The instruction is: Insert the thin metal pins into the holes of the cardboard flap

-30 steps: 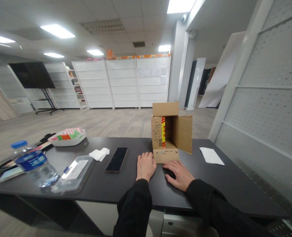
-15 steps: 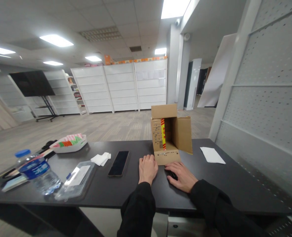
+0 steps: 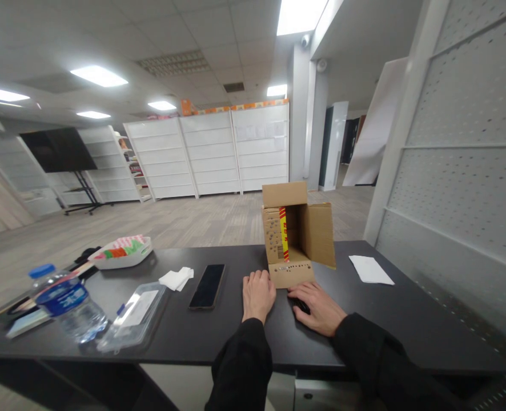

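My left hand (image 3: 258, 294) rests palm down on the dark desk (image 3: 176, 337), its fingers curled and pressed together beside the front flap of a cardboard box. What lies under those fingers, if anything, is hidden. Bent over a black computer mouse (image 3: 301, 306), my right hand (image 3: 319, 309) covers most of it just in front of the box. The cardboard box (image 3: 274, 242) lies with its open side facing me, flaps spread, and a yellow-and-red tape strip runs along its left side. Its visible interior looks bare.
Left of my hands lie a phone (image 3: 207, 287), crumpled tissue (image 3: 176, 279) and a clear plastic case (image 3: 138, 317). Farther left are a water bottle (image 3: 68, 302) and a white basket (image 3: 127, 260) with colourful packets. White paper (image 3: 370, 269) lies right, near a perforated panel (image 3: 462, 188).
The view has shifted very slightly, so the desk and everything on it sit a little lower and farther right. Neither hand has visibly moved relative to the box.
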The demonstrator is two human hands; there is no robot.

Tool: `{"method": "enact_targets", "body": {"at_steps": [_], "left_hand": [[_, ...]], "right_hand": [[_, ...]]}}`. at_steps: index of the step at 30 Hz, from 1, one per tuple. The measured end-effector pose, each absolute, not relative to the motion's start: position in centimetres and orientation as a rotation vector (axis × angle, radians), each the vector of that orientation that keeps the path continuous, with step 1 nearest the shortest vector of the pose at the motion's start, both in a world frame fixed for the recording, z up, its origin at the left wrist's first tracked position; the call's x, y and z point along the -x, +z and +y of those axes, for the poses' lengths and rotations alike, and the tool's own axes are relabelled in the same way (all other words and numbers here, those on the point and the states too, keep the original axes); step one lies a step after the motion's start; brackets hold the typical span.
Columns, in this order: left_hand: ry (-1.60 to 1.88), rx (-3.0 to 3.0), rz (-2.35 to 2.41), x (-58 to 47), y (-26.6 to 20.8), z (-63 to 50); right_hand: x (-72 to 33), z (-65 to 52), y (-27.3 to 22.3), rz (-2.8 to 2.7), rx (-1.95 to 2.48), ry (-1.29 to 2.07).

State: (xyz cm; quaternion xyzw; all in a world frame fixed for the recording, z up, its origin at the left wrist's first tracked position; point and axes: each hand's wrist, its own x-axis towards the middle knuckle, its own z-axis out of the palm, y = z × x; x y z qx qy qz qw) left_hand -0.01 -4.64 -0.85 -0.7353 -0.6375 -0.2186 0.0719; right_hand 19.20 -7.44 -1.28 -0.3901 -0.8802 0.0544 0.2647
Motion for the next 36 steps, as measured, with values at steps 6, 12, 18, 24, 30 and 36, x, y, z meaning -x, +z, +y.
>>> {"method": "enact_targets", "body": {"at_steps": [6,12,18,24,30,36], "left_hand": [[-0.675,2.217,-1.913,-0.1,-0.8,-4.7],[-0.701,2.215,-1.895,0.0,-1.0,-4.6],[-0.696,2.207,-1.901,0.1,-1.2,-4.5],[-0.708,2.197,-1.894,0.1,-1.4,-4.4],[-0.704,2.188,-1.887,0.1,-1.4,-4.4],[-0.682,2.194,-1.897,0.1,-1.1,-4.6]], "right_hand": [[-19.1,-7.4,-1.4,-2.368,1.048,0.131],[-19.2,-7.3,-1.4,-2.364,1.036,0.131],[-19.2,-7.2,-1.5,-2.369,1.016,0.119],[-19.3,-6.9,-1.4,-2.384,0.968,0.042],[-19.2,-5.6,-1.1,-2.345,0.904,-0.062],[-18.5,-3.9,-0.6,-2.201,0.885,0.058]]}}
